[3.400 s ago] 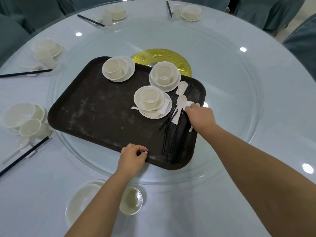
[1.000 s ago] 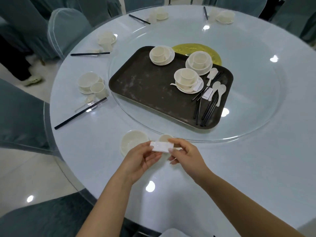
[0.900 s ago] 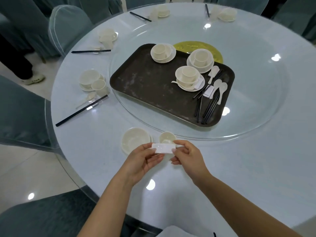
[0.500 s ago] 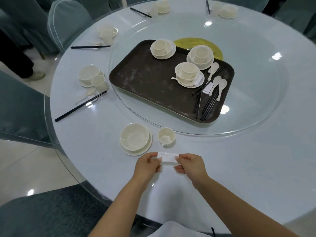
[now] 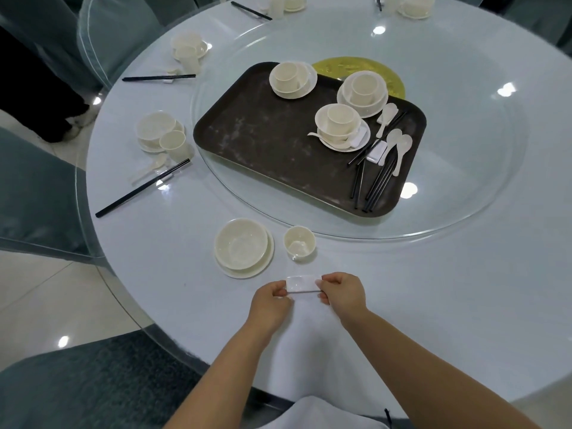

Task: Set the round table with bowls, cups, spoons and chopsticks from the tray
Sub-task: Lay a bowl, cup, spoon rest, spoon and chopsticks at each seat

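Note:
My left hand [image 5: 270,300] and my right hand [image 5: 342,292] pinch the two ends of a small white chopstick rest [image 5: 303,284], low over the table's near edge. Just beyond it stand a cream bowl on a plate [image 5: 243,246] and a cup [image 5: 299,243]. The dark brown tray [image 5: 263,140] lies on the glass turntable [image 5: 464,193]. It carries three bowl-and-cup sets [image 5: 339,123], white spoons [image 5: 399,144], another rest [image 5: 377,151] and black chopsticks [image 5: 376,181].
Set places lie around the round table [image 5: 464,289]: bowl, cup, spoon and chopsticks at the left [image 5: 161,134], more at the far left [image 5: 188,49] and far edge. Teal-covered chairs [image 5: 120,32] ring the table; one is at the lower left. A gold disc [image 5: 359,71] sits beyond the tray.
My right hand took a white rest off the tray and my left hand let go of the tray. Both hands brought the rest down to the near table edge, below the bowl and cup.

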`<state>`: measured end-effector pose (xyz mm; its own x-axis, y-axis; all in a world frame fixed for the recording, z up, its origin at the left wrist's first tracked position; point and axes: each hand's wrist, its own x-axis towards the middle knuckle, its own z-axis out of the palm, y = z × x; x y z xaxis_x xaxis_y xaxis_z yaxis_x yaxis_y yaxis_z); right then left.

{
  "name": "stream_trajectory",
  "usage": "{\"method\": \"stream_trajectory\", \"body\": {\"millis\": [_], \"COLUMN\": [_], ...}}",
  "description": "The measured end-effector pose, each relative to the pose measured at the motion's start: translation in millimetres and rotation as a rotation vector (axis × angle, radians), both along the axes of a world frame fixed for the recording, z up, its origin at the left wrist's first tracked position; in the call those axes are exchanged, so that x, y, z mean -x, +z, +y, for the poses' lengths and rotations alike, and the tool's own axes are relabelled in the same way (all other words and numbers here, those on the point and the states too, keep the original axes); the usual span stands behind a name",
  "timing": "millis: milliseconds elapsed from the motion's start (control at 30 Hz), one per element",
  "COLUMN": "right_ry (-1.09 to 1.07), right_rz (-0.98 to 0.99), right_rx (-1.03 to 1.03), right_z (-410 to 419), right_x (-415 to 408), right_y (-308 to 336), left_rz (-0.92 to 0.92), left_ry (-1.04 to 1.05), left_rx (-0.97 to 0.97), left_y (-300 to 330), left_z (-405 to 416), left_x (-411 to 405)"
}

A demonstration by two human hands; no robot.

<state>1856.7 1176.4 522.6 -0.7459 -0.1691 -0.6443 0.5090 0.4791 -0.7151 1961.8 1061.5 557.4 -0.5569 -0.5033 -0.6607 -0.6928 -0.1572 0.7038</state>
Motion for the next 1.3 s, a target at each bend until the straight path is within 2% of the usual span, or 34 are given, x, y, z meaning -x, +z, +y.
{"method": "stream_trajectory", "body": {"millis": [467,667,867,1000,1200,1300], "right_ry": [0.123,0.174,0.008,-0.108,-0.22,-0.244], "right_rz": [0.049,0.045,0.093,0.138,0.209,0.239], "right_rx": [-0.118,-0.177,-0.094,0.019,0.074,0.037], "right_z": [1,7,9,6,1,3], "right_x": [6,14,51,85,137,163], "right_y": [-5,-1,23,49,75,78], "left_rz": [-0.005,-0.142,-0.034,0.111,0.235,0.256], "left_ry": [-0.05,-0.095,0.025,0.074,-0.011,-0.071], "left_rx": [0.055,0.175,0.244,0.276,0.273,0.264], "left_y": [-8,-8,19,49,81,85], "left_z": [-4,-11,-31,-42,-46,-44], "left_x": [2,5,33,66,124,154]}}
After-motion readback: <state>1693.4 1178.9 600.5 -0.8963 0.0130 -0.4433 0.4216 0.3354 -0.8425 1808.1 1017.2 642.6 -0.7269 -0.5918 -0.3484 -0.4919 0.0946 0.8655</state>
